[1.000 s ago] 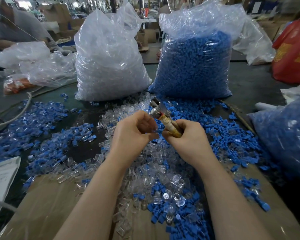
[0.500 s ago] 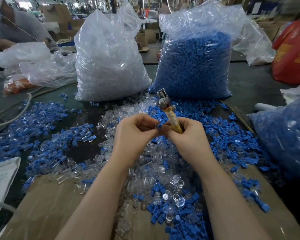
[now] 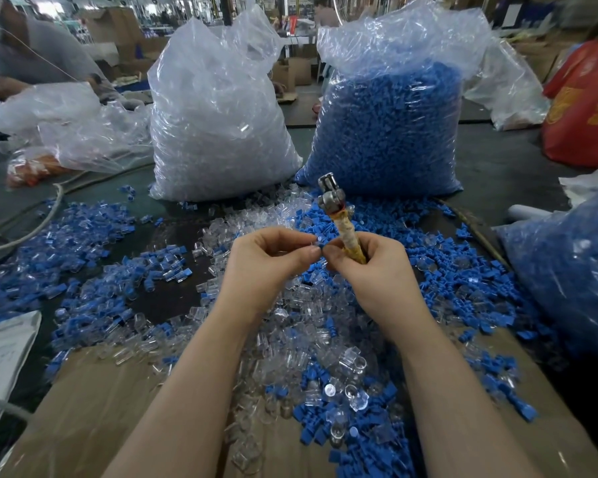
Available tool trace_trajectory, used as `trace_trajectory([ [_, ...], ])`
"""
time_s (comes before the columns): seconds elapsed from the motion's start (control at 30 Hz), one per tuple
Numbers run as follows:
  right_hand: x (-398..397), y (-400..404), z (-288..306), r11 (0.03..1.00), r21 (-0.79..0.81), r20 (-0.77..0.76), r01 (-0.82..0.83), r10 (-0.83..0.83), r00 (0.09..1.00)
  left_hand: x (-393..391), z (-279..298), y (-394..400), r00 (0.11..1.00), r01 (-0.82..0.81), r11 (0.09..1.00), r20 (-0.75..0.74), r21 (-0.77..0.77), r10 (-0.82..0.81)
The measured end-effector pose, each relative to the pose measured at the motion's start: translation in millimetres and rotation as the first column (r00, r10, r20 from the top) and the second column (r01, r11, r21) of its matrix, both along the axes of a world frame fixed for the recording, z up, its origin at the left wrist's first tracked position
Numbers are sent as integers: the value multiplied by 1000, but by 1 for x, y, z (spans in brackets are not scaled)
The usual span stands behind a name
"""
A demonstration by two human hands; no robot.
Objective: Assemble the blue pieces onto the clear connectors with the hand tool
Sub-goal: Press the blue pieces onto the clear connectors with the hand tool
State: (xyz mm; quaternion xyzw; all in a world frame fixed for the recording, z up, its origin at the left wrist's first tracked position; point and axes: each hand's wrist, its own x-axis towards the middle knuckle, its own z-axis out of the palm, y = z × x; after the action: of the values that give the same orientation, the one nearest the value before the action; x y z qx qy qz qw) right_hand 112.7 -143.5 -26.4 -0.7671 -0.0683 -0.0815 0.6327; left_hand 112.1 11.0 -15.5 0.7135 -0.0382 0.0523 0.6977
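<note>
- Factory clutter fills the far background, with cardboard boxes and another person at the far left; nearer, a dark counter carries two tall plastic sacks, a bag of clear connectors on the left and a bag of blue pieces on the right.
- Loose blue pieces and loose clear connectors lie mixed over the counter and over a cardboard sheet at the near edge; a further heap on the left looks like joined pairs, though that is hard to confirm.
- The left hand pinches a small clear connector between thumb and forefinger, raised above the pile in the middle of the scene.
- The right hand wraps its fingers around the taped handle of the hand tool, metal head pointing up and away, while its fingertips meet the left hand's at the connector.
- Whether a blue piece is already seated on the connector cannot be told; the fingers cover the joint.
- Risk: the part is tiny and slick-looking, so a shifted pinch could drop it into the identical loose ones below.
- Risk: with the tool tied up in the same hand that steadies the part, a skewed blue piece could jam or go in crooked when pressed.
</note>
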Motion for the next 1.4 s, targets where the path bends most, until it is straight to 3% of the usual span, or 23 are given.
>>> trace_trajectory([
  [0.3,1,-5,-5,998,49,13,47,-48,999,0,1,0,999,-9,962,-40,-274,-2],
  [0.83,0,2,-2,999,-11,89,42,-41,995,3,-3,-4,996,-31,998,82,-54,36],
  [1.2,-1,2,0,999,-25,80,40,-38,996,3,-3,-6,991,-54,998,120,-29,57],
  [1.4,2,-11,-2,988,-155,33,5,0,999,5,-3,0,986,-126,980,88,-152,140],
])
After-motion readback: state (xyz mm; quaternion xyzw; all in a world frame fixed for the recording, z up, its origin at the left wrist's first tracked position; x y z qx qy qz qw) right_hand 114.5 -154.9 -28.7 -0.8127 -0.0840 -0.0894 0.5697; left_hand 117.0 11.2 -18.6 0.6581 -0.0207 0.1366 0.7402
